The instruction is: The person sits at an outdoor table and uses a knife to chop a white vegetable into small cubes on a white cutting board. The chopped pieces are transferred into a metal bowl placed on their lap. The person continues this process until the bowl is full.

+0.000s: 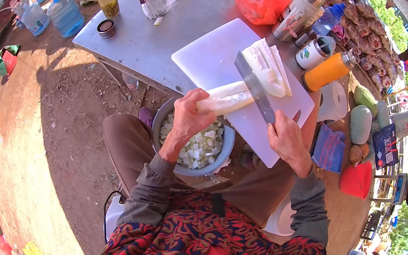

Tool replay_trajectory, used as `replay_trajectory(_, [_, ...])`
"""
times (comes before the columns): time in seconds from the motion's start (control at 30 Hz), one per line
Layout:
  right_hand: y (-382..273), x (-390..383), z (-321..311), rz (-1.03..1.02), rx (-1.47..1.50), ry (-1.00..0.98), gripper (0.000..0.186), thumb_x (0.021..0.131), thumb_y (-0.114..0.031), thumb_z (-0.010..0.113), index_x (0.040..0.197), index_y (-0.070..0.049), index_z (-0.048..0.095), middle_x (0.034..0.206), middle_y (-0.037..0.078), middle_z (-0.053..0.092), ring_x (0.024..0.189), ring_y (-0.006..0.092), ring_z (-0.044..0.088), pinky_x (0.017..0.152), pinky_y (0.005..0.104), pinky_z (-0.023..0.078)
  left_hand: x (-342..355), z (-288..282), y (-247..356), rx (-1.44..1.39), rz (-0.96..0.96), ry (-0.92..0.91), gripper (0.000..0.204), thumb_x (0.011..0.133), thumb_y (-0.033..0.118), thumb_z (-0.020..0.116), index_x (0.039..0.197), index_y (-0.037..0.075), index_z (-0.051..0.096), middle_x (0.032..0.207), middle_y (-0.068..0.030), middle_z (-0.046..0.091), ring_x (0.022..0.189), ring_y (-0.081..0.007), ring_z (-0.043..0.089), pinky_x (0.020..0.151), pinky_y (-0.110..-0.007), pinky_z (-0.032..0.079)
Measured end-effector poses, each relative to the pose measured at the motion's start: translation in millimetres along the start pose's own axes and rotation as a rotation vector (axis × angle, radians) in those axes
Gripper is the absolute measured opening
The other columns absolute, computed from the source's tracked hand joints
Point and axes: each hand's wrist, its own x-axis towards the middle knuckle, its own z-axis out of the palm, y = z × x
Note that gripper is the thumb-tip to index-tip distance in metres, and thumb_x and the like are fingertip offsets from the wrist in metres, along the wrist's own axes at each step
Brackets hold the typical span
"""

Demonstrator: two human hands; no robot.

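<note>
My left hand (189,112) is closed round the near end of a long, pale vegetable strip (229,98) that reaches out over the white cutting board (207,49). Gripped by its handle in my right hand (288,139) is a kitchen knife (254,86); its broad blade lies slantwise across the strip's far end. Beyond the blade, more thick white vegetable strips (266,63) rest side by side on the board. Below my left hand, a blue-grey basin (228,144) holds many white cubes (199,150). My fingers hide the knife's handle and part of the strip.
The board lies over the corner of a metal table (173,52). A red plastic bag (261,0), a steel thermos (299,13) and an orange bottle (330,71) crowd its right side. A jar (108,2) stands at the left. Green gourds (360,124) and a red bucket (356,179) sit at the right.
</note>
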Motion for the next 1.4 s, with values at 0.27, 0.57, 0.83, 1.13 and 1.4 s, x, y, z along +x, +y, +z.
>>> replay_trajectory(0.27, [16,38,13,-0.067,-0.076,-0.102,0.020,0.089,-0.014,0.057,0.090,0.002,0.044,0.068,0.025,0.059,0.069,0.0450,0.061,0.061,0.0525,0.048,1,-3,3,-0.020,-0.061,-0.012,0.039,0.060,0.008,0.073,0.097,-0.003,0.066,0.101,-0.0178,0.069,0.083,-0.0313,0.071,0.074,-0.036,0.058])
replay_trajectory(0.57, [36,37,31,0.052,-0.006,0.056,0.021,0.090,-0.015,0.057,0.094,0.002,0.046,0.065,0.025,0.060,0.062,0.0459,0.060,0.058,0.0535,0.048,-2,3,-1,0.003,-0.028,0.028,0.040,0.060,0.008,0.074,0.097,-0.003,0.065,0.104,-0.0187,0.067,0.084,-0.0318,0.070,0.075,-0.037,0.058])
replay_trajectory(0.83, [4,28,7,0.050,-0.088,-0.128,0.020,0.090,-0.015,0.056,0.095,0.001,0.045,0.067,0.028,0.060,0.065,0.0456,0.061,0.059,0.0542,0.048,-5,1,8,0.000,-0.041,0.026,0.038,0.061,0.004,0.072,0.098,-0.004,0.065,0.101,-0.0167,0.068,0.084,-0.0252,0.070,0.075,-0.032,0.056])
replay_trajectory(1.13, [41,55,45,0.202,0.227,-0.069,0.019,0.089,-0.013,0.057,0.088,0.003,0.046,0.067,0.028,0.059,0.067,0.0473,0.060,0.060,0.0551,0.046,-4,2,12,-0.009,-0.059,0.018,0.037,0.062,0.005,0.072,0.098,-0.004,0.066,0.100,-0.0163,0.068,0.084,-0.0257,0.070,0.075,-0.032,0.056])
replay_trajectory(1.4, [1,36,9,0.045,-0.013,-0.055,0.020,0.089,-0.014,0.058,0.090,0.002,0.046,0.068,0.026,0.060,0.066,0.0454,0.061,0.058,0.0546,0.046,-3,0,10,0.028,-0.038,0.026,0.038,0.061,0.005,0.073,0.097,-0.003,0.065,0.099,-0.0155,0.068,0.083,-0.0256,0.070,0.074,-0.032,0.056])
